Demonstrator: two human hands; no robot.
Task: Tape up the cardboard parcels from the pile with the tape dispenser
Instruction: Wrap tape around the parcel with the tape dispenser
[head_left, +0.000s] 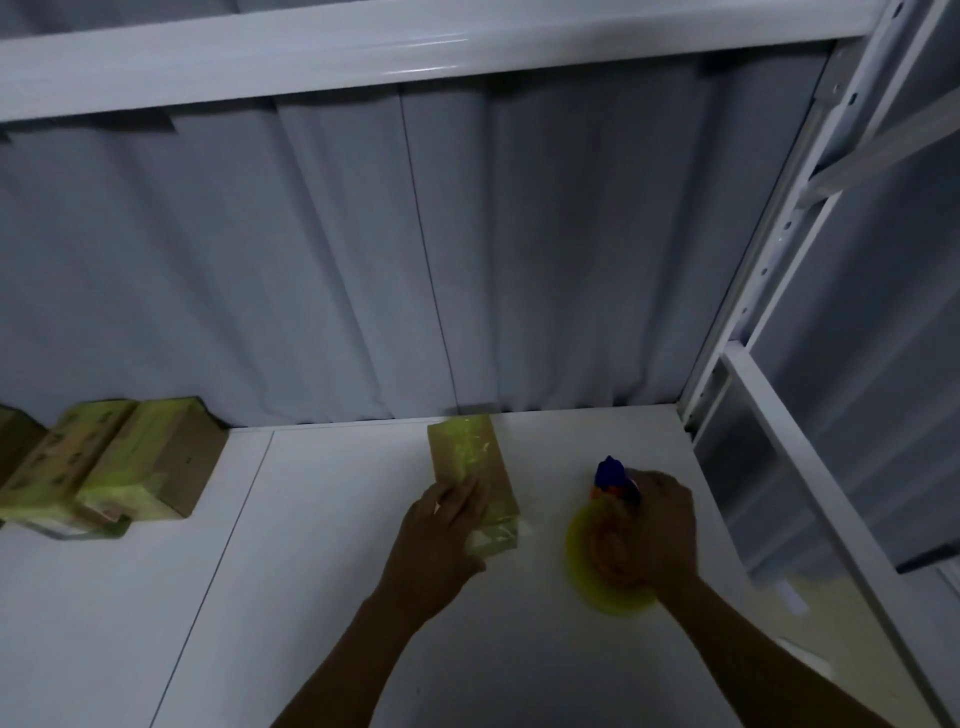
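Taping step looks finished on this cardboard parcel (474, 480), mid-shelf right of the parcel pile (109, 467): left hand (441, 540) lies on it, fingers straight; right hand (657, 530) grips tape dispenser (610, 540) just right of parcel; next likely shift it aside, fetch another

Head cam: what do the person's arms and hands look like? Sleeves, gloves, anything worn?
Left hand and right hand are bare, no gloves. Left forearm and right forearm are bare to the frame edge, no sleeve showing. No watch, ring or band visible, though the picture is dim and the right hand is blurred.
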